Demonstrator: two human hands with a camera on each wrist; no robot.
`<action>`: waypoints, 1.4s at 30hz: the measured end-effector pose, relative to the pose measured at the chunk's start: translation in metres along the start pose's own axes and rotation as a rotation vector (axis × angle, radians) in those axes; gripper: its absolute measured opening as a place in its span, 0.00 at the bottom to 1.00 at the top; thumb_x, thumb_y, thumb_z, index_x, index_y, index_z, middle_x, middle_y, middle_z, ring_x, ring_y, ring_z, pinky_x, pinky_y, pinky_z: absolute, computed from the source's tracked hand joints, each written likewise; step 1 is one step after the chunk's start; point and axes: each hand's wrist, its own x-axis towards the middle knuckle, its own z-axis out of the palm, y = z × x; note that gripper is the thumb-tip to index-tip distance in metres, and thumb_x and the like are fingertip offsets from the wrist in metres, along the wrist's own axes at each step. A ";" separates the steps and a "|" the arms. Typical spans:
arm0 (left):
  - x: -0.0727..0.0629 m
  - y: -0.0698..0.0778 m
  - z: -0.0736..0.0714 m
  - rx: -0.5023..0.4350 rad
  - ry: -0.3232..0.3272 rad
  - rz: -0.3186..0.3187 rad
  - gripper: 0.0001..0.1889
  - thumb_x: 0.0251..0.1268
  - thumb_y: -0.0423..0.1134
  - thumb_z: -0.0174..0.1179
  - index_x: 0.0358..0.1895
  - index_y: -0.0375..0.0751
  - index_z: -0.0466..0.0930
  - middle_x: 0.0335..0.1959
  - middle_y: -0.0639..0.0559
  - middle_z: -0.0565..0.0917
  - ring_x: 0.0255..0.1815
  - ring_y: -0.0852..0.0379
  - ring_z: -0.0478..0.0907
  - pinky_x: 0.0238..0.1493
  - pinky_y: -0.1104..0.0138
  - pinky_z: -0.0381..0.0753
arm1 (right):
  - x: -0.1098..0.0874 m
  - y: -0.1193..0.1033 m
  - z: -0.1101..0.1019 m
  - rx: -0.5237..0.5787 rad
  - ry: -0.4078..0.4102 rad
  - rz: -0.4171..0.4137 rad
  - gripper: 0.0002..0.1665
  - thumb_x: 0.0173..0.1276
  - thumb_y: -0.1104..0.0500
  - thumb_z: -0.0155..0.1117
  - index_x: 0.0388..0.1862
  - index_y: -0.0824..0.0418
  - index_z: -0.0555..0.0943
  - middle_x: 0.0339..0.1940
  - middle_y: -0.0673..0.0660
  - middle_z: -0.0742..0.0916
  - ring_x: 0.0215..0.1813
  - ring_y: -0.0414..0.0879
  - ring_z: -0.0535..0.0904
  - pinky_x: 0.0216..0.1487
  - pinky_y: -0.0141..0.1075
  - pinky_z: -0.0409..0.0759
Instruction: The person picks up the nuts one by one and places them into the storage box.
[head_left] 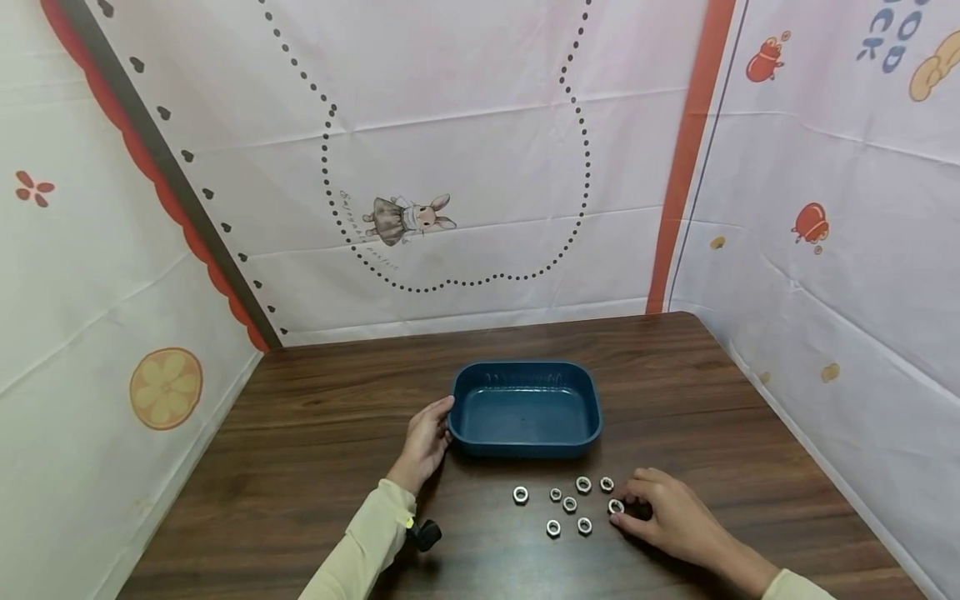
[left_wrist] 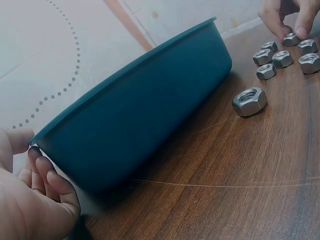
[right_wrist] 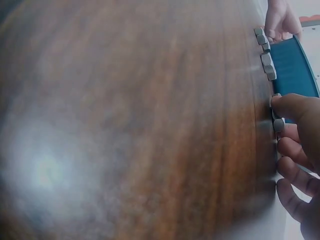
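Observation:
A blue plastic bin stands upright on the table. At its left end my left hand grips the rim, thumb on top and the other fingers curled below, as the left wrist view shows. To the right, my right hand pinches a steel hex nut between thumb and forefinger at the tabletop. Several more nuts lie loose in front of the bin; a larger-looking nut sits apart from the cluster. In the right wrist view, the thumb partly hides the pinched nut.
The brown wood-grain table reaches back to a printed cloth. More cloth hangs along the right edge. A small black device is strapped to the left wrist.

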 end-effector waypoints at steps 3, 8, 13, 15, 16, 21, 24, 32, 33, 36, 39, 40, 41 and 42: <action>0.000 0.000 0.001 -0.002 0.002 0.001 0.18 0.73 0.40 0.63 0.58 0.33 0.78 0.29 0.59 0.80 0.27 0.65 0.73 0.34 0.72 0.69 | 0.000 0.000 0.000 0.000 0.027 -0.012 0.12 0.54 0.52 0.83 0.32 0.44 0.85 0.29 0.34 0.75 0.32 0.29 0.68 0.29 0.28 0.71; 0.000 0.001 0.000 0.006 0.003 -0.004 0.16 0.73 0.40 0.63 0.57 0.34 0.78 0.27 0.60 0.80 0.26 0.66 0.73 0.33 0.73 0.69 | -0.001 0.000 -0.002 0.019 0.101 -0.029 0.15 0.50 0.56 0.85 0.29 0.43 0.84 0.27 0.34 0.75 0.31 0.29 0.68 0.29 0.26 0.69; 0.000 0.002 -0.001 0.016 0.003 -0.003 0.12 0.72 0.39 0.63 0.52 0.36 0.81 0.26 0.60 0.80 0.25 0.66 0.71 0.31 0.74 0.69 | 0.000 0.004 -0.010 0.017 0.130 -0.045 0.16 0.49 0.56 0.85 0.30 0.43 0.84 0.26 0.33 0.76 0.31 0.28 0.68 0.29 0.25 0.69; 0.000 0.003 -0.001 0.017 -0.004 -0.005 0.11 0.72 0.39 0.64 0.51 0.37 0.81 0.26 0.60 0.80 0.24 0.66 0.71 0.31 0.74 0.68 | 0.003 0.008 -0.016 0.012 0.133 -0.061 0.16 0.48 0.57 0.85 0.30 0.43 0.85 0.27 0.33 0.77 0.31 0.28 0.69 0.29 0.25 0.70; 0.000 0.004 -0.001 0.018 -0.008 -0.006 0.11 0.72 0.39 0.64 0.51 0.37 0.81 0.26 0.60 0.80 0.24 0.66 0.71 0.31 0.74 0.68 | 0.005 0.010 -0.020 0.008 0.136 -0.077 0.16 0.48 0.57 0.85 0.31 0.43 0.85 0.27 0.33 0.77 0.32 0.28 0.70 0.29 0.25 0.70; -0.002 0.005 -0.001 0.027 -0.028 -0.002 0.14 0.72 0.41 0.63 0.54 0.36 0.80 0.26 0.60 0.79 0.25 0.67 0.71 0.32 0.74 0.68 | 0.030 0.018 -0.041 0.043 0.137 -0.186 0.16 0.49 0.62 0.83 0.33 0.47 0.86 0.28 0.38 0.81 0.33 0.32 0.73 0.31 0.27 0.73; -0.003 0.004 -0.003 0.021 -0.049 0.019 0.10 0.71 0.40 0.64 0.48 0.40 0.82 0.25 0.61 0.80 0.24 0.67 0.71 0.31 0.74 0.69 | 0.050 0.019 -0.052 0.086 0.103 -0.207 0.15 0.51 0.62 0.82 0.34 0.49 0.86 0.29 0.42 0.83 0.33 0.35 0.75 0.31 0.29 0.76; -0.001 0.003 -0.005 0.050 -0.010 0.011 0.08 0.70 0.41 0.65 0.46 0.41 0.83 0.27 0.59 0.78 0.26 0.65 0.70 0.31 0.74 0.69 | 0.105 0.022 -0.062 0.149 -0.027 -0.161 0.10 0.60 0.60 0.79 0.40 0.53 0.88 0.31 0.42 0.84 0.33 0.37 0.77 0.34 0.32 0.80; 0.000 0.003 -0.005 0.055 -0.003 0.006 0.09 0.70 0.41 0.65 0.47 0.40 0.83 0.27 0.59 0.78 0.26 0.65 0.70 0.31 0.74 0.69 | 0.112 0.023 -0.061 0.152 -0.041 -0.161 0.10 0.61 0.60 0.78 0.40 0.54 0.88 0.32 0.41 0.84 0.34 0.37 0.77 0.34 0.32 0.80; 0.001 0.001 -0.006 0.055 0.000 0.000 0.10 0.71 0.41 0.64 0.48 0.39 0.83 0.27 0.58 0.78 0.25 0.65 0.70 0.30 0.74 0.68 | 0.130 0.024 -0.057 0.162 -0.079 -0.170 0.09 0.63 0.60 0.77 0.42 0.57 0.89 0.35 0.41 0.85 0.35 0.40 0.79 0.35 0.35 0.80; 0.001 0.001 -0.006 0.048 -0.011 0.008 0.08 0.71 0.40 0.64 0.45 0.40 0.83 0.27 0.58 0.78 0.25 0.65 0.70 0.31 0.73 0.69 | 0.147 0.024 -0.052 0.170 -0.112 -0.186 0.10 0.64 0.59 0.75 0.44 0.59 0.89 0.36 0.43 0.85 0.35 0.43 0.79 0.34 0.35 0.80; 0.001 0.001 -0.006 0.045 -0.016 0.013 0.07 0.71 0.40 0.64 0.45 0.41 0.83 0.27 0.58 0.78 0.25 0.65 0.71 0.31 0.73 0.69 | 0.153 0.023 -0.049 0.173 -0.121 -0.191 0.10 0.65 0.59 0.75 0.44 0.59 0.89 0.36 0.44 0.86 0.35 0.44 0.79 0.34 0.35 0.80; 0.000 0.001 -0.006 0.042 -0.018 0.016 0.06 0.71 0.39 0.64 0.44 0.41 0.83 0.27 0.59 0.78 0.25 0.65 0.71 0.31 0.73 0.69 | 0.158 0.023 -0.047 0.172 -0.130 -0.198 0.11 0.65 0.58 0.75 0.45 0.60 0.89 0.36 0.44 0.86 0.35 0.44 0.79 0.34 0.35 0.80; 0.000 0.001 -0.006 0.040 -0.021 0.019 0.05 0.71 0.39 0.64 0.43 0.42 0.83 0.27 0.59 0.78 0.24 0.66 0.71 0.31 0.73 0.69 | 0.164 0.022 -0.044 0.170 -0.139 -0.205 0.11 0.65 0.58 0.75 0.45 0.60 0.89 0.36 0.44 0.86 0.35 0.45 0.79 0.35 0.34 0.79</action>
